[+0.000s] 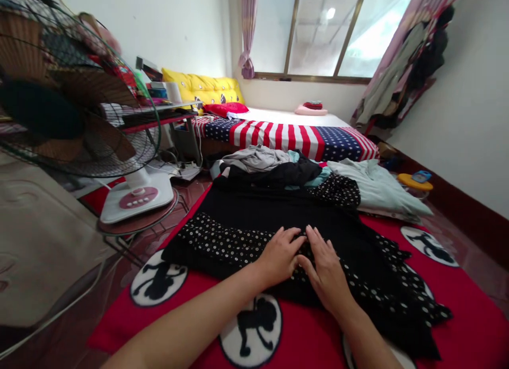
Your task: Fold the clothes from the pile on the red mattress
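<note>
On the red blanket [310, 332], in front of the person, lies the black garment [270, 204], spread mostly flat, with a dotted band [222, 239] across it and a dotted frill [413, 284] at its right side. It looks light, soft and quite limp, so I judge it will bend wherever it is not supported, and nothing in it seems fragile. The cloth may be a little slippery, being thin. A good hold would be at 2 places well apart, along the near edge, with flat fingers under it; a pinch in the middle would probably only make wrinkles.

Both hands rest on the band, close together. The left hand [280, 256] has its fingers bent; the right hand [324, 271] is flatter, its thumb apart from the fingers. Whether they pinch the cloth, I cannot tell.

Beyond the garment are heaped clothes [254, 158], with a pale pillow [377, 186] to their right. At the left, a fan [131, 202] stands on a stool [119, 228].
</note>
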The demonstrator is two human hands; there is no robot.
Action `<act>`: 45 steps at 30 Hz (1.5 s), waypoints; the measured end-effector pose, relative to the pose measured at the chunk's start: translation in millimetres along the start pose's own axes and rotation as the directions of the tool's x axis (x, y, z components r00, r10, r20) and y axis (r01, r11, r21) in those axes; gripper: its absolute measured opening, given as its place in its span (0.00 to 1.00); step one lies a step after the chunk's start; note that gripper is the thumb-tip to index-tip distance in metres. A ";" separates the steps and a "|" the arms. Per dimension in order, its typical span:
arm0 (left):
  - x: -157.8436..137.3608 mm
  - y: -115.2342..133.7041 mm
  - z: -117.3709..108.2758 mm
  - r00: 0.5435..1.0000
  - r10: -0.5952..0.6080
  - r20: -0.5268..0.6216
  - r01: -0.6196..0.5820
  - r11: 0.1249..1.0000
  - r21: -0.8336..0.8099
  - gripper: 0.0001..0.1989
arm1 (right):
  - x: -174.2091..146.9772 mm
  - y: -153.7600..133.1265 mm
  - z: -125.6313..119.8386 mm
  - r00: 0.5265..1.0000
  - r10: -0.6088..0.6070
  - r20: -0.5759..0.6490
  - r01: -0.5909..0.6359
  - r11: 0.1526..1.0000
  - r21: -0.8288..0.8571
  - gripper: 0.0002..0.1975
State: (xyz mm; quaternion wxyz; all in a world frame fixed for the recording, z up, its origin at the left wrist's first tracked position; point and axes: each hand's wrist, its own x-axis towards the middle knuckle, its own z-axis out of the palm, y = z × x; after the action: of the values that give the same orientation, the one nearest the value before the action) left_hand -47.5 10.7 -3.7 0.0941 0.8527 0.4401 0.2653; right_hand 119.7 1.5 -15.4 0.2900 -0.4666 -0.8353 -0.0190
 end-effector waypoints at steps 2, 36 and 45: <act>-24.2 -16.1 -28.1 0.997 -0.076 -0.003 0.076 0.993 0.093 0.25 | -2.1 5.6 8.4 1.000 0.010 -0.005 -0.011 1.000 -0.006 0.31; -36.8 -33.4 -6.2 0.979 -0.202 0.019 0.186 0.931 0.315 0.29 | -3.5 -7.7 -0.7 0.952 0.262 0.158 -0.233 0.955 -0.182 0.34; -36.9 -35.6 -3.7 0.982 -0.186 0.025 0.166 0.922 0.350 0.29 | -34.2 12.4 -24.1 0.918 0.360 0.166 -0.308 0.912 -0.271 0.36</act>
State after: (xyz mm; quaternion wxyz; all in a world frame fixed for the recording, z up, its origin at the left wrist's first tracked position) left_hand -91.9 2.0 -28.3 -0.0215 0.8202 0.5519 0.1492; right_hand 154.3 -25.1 -15.4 0.1394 -0.6342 -0.7603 -0.0195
